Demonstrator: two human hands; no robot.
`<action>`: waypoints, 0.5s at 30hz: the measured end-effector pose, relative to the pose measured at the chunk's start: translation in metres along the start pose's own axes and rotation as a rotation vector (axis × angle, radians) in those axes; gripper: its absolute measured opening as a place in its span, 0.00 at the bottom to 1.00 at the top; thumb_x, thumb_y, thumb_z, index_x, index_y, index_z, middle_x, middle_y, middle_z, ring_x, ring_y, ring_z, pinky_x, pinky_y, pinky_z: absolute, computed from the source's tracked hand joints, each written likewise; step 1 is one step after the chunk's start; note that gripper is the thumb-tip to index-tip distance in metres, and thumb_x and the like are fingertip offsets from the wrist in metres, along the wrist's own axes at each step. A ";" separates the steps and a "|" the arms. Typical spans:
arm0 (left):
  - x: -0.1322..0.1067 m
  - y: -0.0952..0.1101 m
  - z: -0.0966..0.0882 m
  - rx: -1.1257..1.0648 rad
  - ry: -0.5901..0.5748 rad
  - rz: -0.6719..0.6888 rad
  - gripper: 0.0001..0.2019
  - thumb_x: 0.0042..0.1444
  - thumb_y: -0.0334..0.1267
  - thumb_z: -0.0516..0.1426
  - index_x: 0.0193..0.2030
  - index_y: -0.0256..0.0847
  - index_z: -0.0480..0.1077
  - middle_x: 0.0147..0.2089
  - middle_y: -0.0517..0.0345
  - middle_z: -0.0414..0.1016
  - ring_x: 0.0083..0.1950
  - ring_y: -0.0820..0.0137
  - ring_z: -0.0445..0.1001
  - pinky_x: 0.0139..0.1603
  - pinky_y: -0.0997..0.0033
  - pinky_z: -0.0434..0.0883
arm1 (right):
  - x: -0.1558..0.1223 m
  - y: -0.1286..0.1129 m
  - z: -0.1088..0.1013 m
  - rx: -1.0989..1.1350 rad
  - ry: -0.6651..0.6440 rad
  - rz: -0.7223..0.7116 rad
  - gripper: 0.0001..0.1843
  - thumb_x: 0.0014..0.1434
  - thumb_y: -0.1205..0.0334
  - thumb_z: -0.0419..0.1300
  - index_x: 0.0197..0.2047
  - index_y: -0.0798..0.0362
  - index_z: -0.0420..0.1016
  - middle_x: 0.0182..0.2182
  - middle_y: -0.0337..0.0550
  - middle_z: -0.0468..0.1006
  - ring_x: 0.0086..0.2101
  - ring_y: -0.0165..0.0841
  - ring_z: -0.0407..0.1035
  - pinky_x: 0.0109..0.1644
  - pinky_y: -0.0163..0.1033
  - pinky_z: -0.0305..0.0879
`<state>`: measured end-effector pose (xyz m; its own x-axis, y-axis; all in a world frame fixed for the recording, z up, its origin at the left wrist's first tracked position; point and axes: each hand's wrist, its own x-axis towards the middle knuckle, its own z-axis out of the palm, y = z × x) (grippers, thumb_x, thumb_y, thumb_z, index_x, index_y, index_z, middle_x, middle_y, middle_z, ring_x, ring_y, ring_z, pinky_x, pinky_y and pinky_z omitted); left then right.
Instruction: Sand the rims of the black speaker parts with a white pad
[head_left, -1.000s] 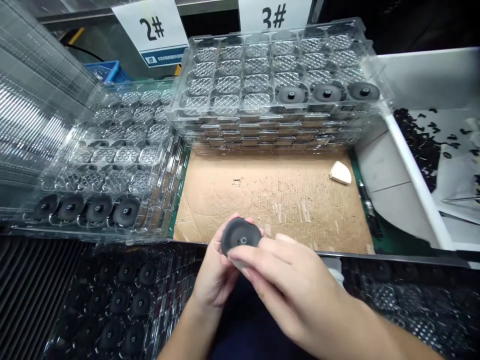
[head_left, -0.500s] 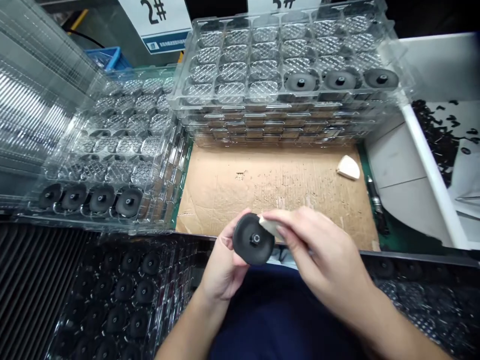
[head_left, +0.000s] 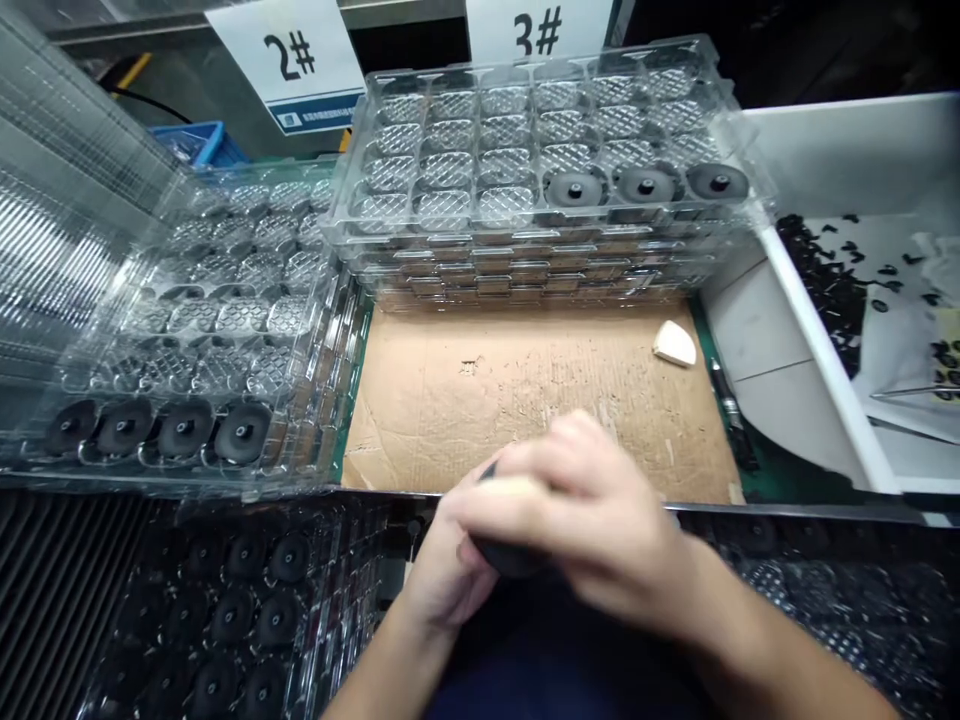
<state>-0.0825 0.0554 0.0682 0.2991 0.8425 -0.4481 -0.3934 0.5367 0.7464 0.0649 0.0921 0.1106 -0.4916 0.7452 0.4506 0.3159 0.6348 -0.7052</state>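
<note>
While hands (head_left: 577, 510) clasp one black disc (head_left: 510, 558), far tray (head_left: 345, 225) three, left tray (head_left: 330, 330) four

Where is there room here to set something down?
The brown cardboard sheet is barest, between stacked clear plastic trays and the person's hands; a cream wedge sits at its far right. The white bin of black scraps looks crowded.

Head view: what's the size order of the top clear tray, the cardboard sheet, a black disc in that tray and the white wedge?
Largest: the top clear tray and the cardboard sheet, too alike to rank.
Next: the black disc.
Smallest: the white wedge.
</note>
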 end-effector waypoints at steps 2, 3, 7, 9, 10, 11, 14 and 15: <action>-0.002 0.005 0.002 -0.169 -0.044 -0.001 0.32 0.35 0.58 0.66 0.49 0.49 0.72 0.48 0.58 0.76 0.50 0.56 0.74 0.53 0.55 0.70 | -0.003 0.021 -0.007 0.074 0.123 0.250 0.14 0.66 0.66 0.50 0.47 0.49 0.75 0.38 0.40 0.77 0.37 0.32 0.68 0.40 0.38 0.62; -0.003 0.006 0.002 -0.274 -0.071 -0.002 0.31 0.35 0.56 0.67 0.48 0.51 0.72 0.48 0.59 0.77 0.48 0.58 0.75 0.51 0.58 0.71 | -0.006 0.034 -0.008 0.107 0.170 0.400 0.12 0.65 0.64 0.52 0.47 0.48 0.75 0.41 0.40 0.77 0.39 0.33 0.69 0.42 0.38 0.64; -0.005 0.007 -0.003 -0.491 -0.166 0.008 0.26 0.39 0.51 0.67 0.47 0.51 0.73 0.46 0.61 0.78 0.46 0.64 0.77 0.47 0.68 0.73 | -0.033 0.084 0.013 0.176 0.117 0.678 0.13 0.60 0.57 0.56 0.44 0.50 0.77 0.40 0.43 0.78 0.42 0.37 0.71 0.44 0.42 0.67; -0.004 0.004 -0.006 -0.530 -0.215 0.022 0.25 0.42 0.53 0.65 0.48 0.51 0.73 0.47 0.61 0.78 0.46 0.65 0.77 0.46 0.70 0.74 | -0.047 0.098 0.033 0.143 0.101 0.680 0.13 0.57 0.59 0.56 0.42 0.52 0.78 0.38 0.45 0.76 0.35 0.36 0.71 0.40 0.43 0.68; -0.004 0.002 -0.007 -0.542 -0.242 0.031 0.24 0.44 0.54 0.63 0.49 0.51 0.72 0.47 0.61 0.77 0.46 0.65 0.77 0.46 0.71 0.74 | -0.051 0.100 0.041 0.117 0.123 0.680 0.14 0.56 0.61 0.56 0.43 0.54 0.78 0.38 0.47 0.75 0.30 0.33 0.69 0.37 0.42 0.68; -0.004 0.001 -0.008 -0.547 -0.262 0.042 0.24 0.47 0.56 0.61 0.50 0.52 0.72 0.48 0.61 0.77 0.46 0.65 0.77 0.45 0.71 0.75 | -0.054 0.099 0.045 0.092 0.151 0.683 0.15 0.56 0.62 0.55 0.44 0.54 0.77 0.41 0.49 0.73 0.26 0.30 0.66 0.35 0.41 0.68; -0.004 -0.001 -0.010 -0.419 -0.221 0.154 0.25 0.53 0.59 0.54 0.57 0.59 0.64 0.51 0.60 0.75 0.43 0.65 0.78 0.41 0.69 0.75 | -0.051 0.083 0.040 0.044 0.235 0.666 0.17 0.59 0.62 0.53 0.50 0.53 0.73 0.47 0.50 0.68 0.23 0.26 0.60 0.31 0.39 0.65; -0.004 -0.001 -0.011 -0.300 -0.175 0.235 0.27 0.53 0.58 0.54 0.60 0.61 0.59 0.52 0.59 0.74 0.43 0.65 0.78 0.43 0.66 0.75 | -0.048 0.075 0.035 0.039 0.247 0.648 0.16 0.60 0.62 0.53 0.51 0.51 0.73 0.46 0.48 0.69 0.24 0.27 0.60 0.32 0.38 0.65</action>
<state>-0.0922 0.0520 0.0637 0.3040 0.9368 -0.1732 -0.6964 0.3426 0.6306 0.0844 0.0970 0.0167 -0.0131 0.9991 0.0405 0.4513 0.0420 -0.8914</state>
